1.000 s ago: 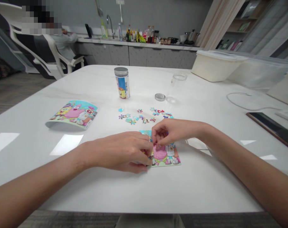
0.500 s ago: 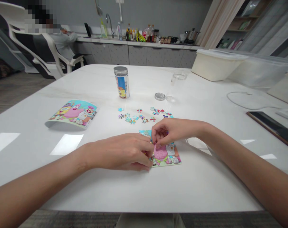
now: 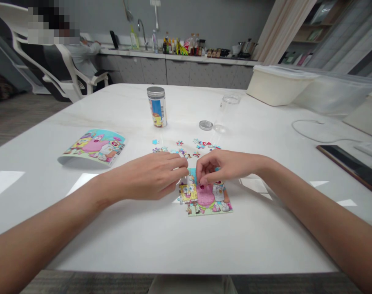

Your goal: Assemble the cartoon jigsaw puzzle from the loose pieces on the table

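A partly joined jigsaw puzzle with cartoon figures, one yellow and one pink, lies near the table's front. My right hand is over its upper part, thumb and forefinger pinched together at the pink figure; whatever they hold is hidden. Just left of the puzzle's upper left corner, my left hand hovers with its fingers curled together. What is in those fingers, if anything, does not show. Behind the hands lie several loose puzzle pieces, some partly covered by my left hand. The puzzle's left edge is uneven.
A curled picture sheet lies at left. Farther back stand a lidded jar with a cartoon label, a metal lid and a clear jar. At right are a phone, a cable and storage boxes. A person sits beyond the table.
My left hand has lifted off the puzzle's left side and moved up and left, uncovering the yellow figure. My right hand has stayed nearly in place over the puzzle.
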{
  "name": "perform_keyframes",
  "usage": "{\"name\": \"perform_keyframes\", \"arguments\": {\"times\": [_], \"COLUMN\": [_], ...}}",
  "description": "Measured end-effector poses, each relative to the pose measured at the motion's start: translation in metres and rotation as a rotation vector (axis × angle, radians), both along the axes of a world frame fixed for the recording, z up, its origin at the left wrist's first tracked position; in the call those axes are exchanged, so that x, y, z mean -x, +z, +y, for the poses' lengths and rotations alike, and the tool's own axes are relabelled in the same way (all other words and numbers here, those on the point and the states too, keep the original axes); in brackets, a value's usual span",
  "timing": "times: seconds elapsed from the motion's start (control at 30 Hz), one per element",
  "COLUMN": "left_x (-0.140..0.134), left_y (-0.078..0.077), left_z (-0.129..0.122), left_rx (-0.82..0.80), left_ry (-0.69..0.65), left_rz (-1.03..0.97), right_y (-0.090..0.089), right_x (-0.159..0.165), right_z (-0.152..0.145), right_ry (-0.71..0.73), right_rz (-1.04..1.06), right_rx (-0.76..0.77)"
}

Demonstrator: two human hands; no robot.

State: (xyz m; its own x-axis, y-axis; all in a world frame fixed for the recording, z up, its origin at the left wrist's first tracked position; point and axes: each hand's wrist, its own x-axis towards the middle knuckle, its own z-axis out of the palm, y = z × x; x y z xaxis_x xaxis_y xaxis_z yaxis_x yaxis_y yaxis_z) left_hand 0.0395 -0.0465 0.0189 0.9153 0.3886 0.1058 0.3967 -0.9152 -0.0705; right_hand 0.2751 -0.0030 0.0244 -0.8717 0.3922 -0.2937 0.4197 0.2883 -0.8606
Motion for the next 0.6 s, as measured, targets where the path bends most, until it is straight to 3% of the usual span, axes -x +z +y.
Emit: {"name": "perform_keyframes", "arguments": {"times": [0.17, 0.43, 0.6], "left_x": [0.0, 0.0, 0.002], "left_y": [-0.01, -0.012, -0.014], "left_z": [0.006, 0.007, 0.008], "left_rx": [0.019, 0.06, 0.055], "left_ry": [0.059, 0.057, 0.058], "left_rz": [-0.005, -0.026, -0.052], "right_y": [0.0, -0.013, -0.019], "right_x": [-0.005, -0.012, -0.017], "right_z": [0.006, 0.029, 0.04], "right_ry": [-0.131, -0.774, -0.958], "right_rz": [0.121, 0.258, 0.19], "right_rx": [-0.014, -0.157, -0.316]}}
